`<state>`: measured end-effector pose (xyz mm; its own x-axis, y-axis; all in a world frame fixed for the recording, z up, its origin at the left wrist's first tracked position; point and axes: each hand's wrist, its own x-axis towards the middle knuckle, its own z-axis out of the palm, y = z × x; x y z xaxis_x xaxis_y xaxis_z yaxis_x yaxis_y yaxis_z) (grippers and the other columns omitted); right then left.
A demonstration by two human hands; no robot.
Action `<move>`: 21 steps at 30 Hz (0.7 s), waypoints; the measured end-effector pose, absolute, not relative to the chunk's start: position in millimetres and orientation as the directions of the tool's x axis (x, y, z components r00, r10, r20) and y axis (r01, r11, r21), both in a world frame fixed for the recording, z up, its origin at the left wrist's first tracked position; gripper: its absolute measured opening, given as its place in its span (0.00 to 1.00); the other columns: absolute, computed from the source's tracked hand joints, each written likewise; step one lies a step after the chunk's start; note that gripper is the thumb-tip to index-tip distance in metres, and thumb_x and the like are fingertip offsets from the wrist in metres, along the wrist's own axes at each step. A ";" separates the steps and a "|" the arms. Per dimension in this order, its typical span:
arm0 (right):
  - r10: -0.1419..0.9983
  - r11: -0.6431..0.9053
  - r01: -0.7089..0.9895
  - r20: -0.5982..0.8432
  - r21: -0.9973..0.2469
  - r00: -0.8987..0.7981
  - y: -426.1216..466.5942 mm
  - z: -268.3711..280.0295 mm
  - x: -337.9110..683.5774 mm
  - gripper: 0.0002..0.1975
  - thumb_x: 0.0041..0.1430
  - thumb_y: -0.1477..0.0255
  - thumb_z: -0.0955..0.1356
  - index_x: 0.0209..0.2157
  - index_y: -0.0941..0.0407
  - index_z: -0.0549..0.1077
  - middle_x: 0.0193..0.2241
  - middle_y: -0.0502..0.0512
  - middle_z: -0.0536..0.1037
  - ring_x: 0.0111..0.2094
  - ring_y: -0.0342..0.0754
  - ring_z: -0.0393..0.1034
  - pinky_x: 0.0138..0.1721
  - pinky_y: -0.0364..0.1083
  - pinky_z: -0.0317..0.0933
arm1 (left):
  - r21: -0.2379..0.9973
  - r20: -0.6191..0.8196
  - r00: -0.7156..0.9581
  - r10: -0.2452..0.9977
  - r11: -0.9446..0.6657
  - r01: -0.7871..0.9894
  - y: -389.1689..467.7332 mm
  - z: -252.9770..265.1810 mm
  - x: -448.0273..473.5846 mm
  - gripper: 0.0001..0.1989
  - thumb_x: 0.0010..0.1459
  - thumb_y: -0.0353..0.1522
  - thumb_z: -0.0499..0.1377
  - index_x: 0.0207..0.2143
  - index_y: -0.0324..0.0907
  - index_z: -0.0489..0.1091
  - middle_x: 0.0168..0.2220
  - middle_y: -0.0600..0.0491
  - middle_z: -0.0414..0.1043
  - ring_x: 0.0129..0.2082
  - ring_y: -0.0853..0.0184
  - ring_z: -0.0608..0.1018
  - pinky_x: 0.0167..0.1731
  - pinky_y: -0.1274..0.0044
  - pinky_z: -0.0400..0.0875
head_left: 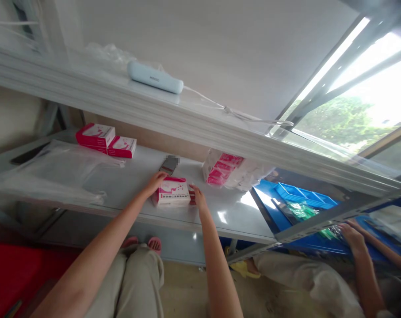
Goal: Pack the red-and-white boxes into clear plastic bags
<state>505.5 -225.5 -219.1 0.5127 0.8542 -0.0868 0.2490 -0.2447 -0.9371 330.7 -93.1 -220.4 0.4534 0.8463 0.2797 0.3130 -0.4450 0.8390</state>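
Note:
A pink-and-white carton (173,192) lies on the grey shelf table in front of me, between my two hands. My left hand (156,183) grips its upper left corner. At the right end, the fingers of my right hand (198,197) press against the carton's side. Just behind the carton is a phone (169,165), its upper part blurred out. Three similar pink-and-white boxes (96,134) are grouped at the back left, one on top of another. To the right, a clear plastic bag (225,168) holds several more pink-and-white boxes.
Clear plastic bags (54,172) spread over the table's left side, by a dark phone-like object (29,153). A pale blue device (155,78) with a white cable rests on the upper shelf. At right, a co-worker's hands (352,234) are near green packets (301,211) and a blue divided tray (306,196).

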 end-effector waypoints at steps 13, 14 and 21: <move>0.902 -0.138 0.467 0.083 -0.874 0.424 -235.7 -228.2 507.1 0.17 0.53 0.70 0.63 0.44 0.56 0.75 0.33 0.56 0.79 0.33 0.49 0.73 0.37 0.47 0.67 | 0.822 0.333 0.375 0.865 -0.462 0.333 -143.2 -242.7 287.5 0.22 0.64 0.37 0.44 0.58 0.39 0.56 0.56 0.41 0.66 0.56 0.61 0.69 0.57 0.66 0.61; 0.914 -0.109 0.442 0.084 -0.891 0.397 -251.4 -233.3 507.6 0.19 0.54 0.69 0.62 0.47 0.56 0.73 0.32 0.55 0.78 0.30 0.48 0.73 0.35 0.48 0.68 | 0.795 0.349 0.413 0.841 -0.499 0.345 -151.9 -246.1 279.5 0.23 0.64 0.37 0.44 0.59 0.40 0.55 0.60 0.42 0.62 0.59 0.62 0.66 0.59 0.66 0.58; 0.932 0.000 0.644 0.233 -0.765 0.277 -295.9 -199.5 503.8 0.26 0.52 0.67 0.66 0.54 0.51 0.67 0.52 0.60 0.67 0.50 0.55 0.66 0.46 0.55 0.65 | 0.590 0.366 0.543 0.756 -0.640 0.493 -189.6 -252.3 253.1 0.31 0.59 0.29 0.49 0.64 0.39 0.48 0.64 0.41 0.53 0.63 0.58 0.60 0.61 0.63 0.55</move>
<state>503.8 -295.9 -199.5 0.2768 0.9323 0.2327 0.6440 -0.0003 -0.7650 253.1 -189.6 -252.3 0.5431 0.7557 0.3661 0.4926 -0.6398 0.5900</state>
